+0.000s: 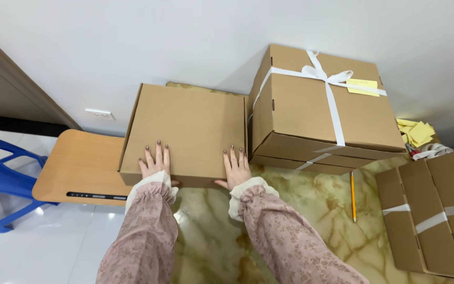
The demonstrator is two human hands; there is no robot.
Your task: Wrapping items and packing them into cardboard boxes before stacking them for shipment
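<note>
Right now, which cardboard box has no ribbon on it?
The plain box under both hands, left hand and right hand. The stacked boxes beside it and the box at the right wear white ribbon.

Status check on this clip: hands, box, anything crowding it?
Left hand and right hand flat on plain cardboard box. Ribboned box tight against its right side. Pencil lies apart.

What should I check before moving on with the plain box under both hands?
1. Left hand flat on the plain box: ok.
2. Right hand flat on its lid: ok.
3. Lid lying closed: ok.
4. Box fully on the marble table: cannot tell; its left part sits over the wooden board.
5. Gap to the ribboned box: not ok, nearly touching.
6. Pencil apart from the hands: ok.
</note>
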